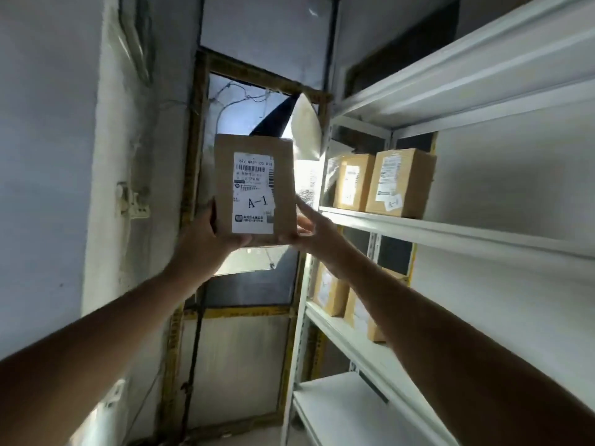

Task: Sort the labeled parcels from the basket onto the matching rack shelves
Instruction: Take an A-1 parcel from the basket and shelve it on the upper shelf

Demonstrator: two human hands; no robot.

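I hold a brown cardboard parcel [257, 175] upright in front of me, its white label marked "A-1" facing the camera. My left hand [209, 233] grips its lower left edge, thumb on the front. My right hand [310, 223] supports the lower right edge with fingers against its side. The parcel is left of the white metal rack [450, 230], level with a shelf where two labeled cardboard parcels [401, 181] stand, along with a pale bag parcel at the shelf's left end. The basket is out of view.
A lower rack shelf [341, 329] carries more brown parcels [331, 291]. The shelf above [483, 101] and the bottom shelf [347, 410] show no parcels. Behind the held parcel is a yellow-framed window [244, 101]; a white wall runs along the left.
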